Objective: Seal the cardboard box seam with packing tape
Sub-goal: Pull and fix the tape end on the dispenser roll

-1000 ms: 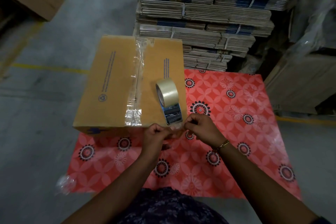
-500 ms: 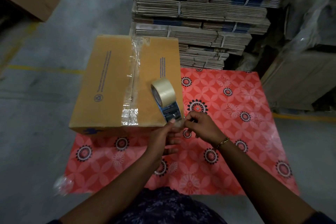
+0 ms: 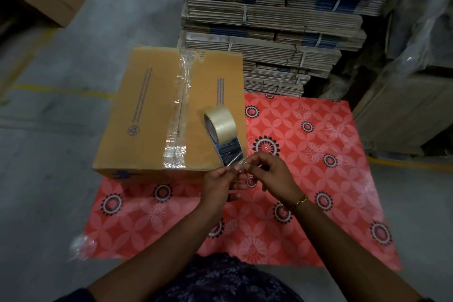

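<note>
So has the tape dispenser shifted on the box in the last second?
No. The tape dispenser sits at the same spot near the cardboard box's right edge.

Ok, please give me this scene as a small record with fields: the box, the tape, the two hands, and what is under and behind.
box: cardboard box, closed, on the mat's left part
seam: clear tape strip already along it, wrinkled
tape roll: tape dispenser resting on the box top, near its right front corner
left hand: left hand pinching the loose tape end
right hand: right hand pinching the same tape end; bracelet at the wrist
underlay: red patterned mat on the floor
behind: bundled stack of flat cartons
</note>
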{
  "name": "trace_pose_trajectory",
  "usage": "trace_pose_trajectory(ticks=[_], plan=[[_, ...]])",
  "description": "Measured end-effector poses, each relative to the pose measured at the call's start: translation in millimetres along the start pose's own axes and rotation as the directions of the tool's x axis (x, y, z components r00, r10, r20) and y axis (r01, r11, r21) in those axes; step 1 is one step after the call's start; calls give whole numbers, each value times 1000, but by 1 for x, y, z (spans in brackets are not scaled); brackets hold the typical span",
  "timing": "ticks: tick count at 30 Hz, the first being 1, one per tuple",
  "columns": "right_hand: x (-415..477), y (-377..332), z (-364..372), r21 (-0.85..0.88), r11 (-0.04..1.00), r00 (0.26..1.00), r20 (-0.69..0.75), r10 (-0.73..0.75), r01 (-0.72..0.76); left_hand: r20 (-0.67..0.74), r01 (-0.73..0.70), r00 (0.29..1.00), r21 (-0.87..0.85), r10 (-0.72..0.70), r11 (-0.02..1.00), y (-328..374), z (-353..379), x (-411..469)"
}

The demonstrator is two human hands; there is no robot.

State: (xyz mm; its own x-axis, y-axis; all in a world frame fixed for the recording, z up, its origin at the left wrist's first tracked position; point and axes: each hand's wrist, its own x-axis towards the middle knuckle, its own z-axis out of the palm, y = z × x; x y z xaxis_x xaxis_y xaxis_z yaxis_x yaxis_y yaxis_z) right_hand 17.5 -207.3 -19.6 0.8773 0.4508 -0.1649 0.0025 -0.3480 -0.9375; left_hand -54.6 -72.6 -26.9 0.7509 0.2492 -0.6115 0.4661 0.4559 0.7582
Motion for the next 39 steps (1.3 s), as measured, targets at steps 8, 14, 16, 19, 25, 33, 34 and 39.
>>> trace_pose_trajectory(ticks=[8, 14, 16, 19, 25, 33, 34, 39], plan=[[-10, 7, -1, 168, 962, 968, -96, 231, -213, 10, -13, 1000, 20, 13, 1000, -3, -9, -3], [-9, -2, 20, 56, 973, 965, 155, 214, -224, 16, 35, 999, -5, -35, 999, -5, -8, -4], [-7, 2, 23, 115, 964, 965, 144, 221, -238, 15, 46, 999, 19, -47, 999, -6, -10, -2], [-6, 4, 23, 118, 968, 970, 131, 207, -222, 33, 45, 998, 69, -48, 997, -8, -12, 2], [0, 4, 15, 21, 971, 943, 241, 228, -240, 61, -32, 998, 148, 23, 988, -8, -22, 3], [1, 13, 13, 2, 954, 913, 291, 287, -301, 160, -58, 987, 163, 32, 985, -15, -33, 9], [1, 14, 13, -13, 962, 922, 279, 267, -274, 161, -55, 986, 161, 29, 985, -16, -34, 10], [4, 30, 22, -173, 981, 989, 100, 110, -92, 15, -10, 1000, 149, 8, 989, -25, -31, 13]])
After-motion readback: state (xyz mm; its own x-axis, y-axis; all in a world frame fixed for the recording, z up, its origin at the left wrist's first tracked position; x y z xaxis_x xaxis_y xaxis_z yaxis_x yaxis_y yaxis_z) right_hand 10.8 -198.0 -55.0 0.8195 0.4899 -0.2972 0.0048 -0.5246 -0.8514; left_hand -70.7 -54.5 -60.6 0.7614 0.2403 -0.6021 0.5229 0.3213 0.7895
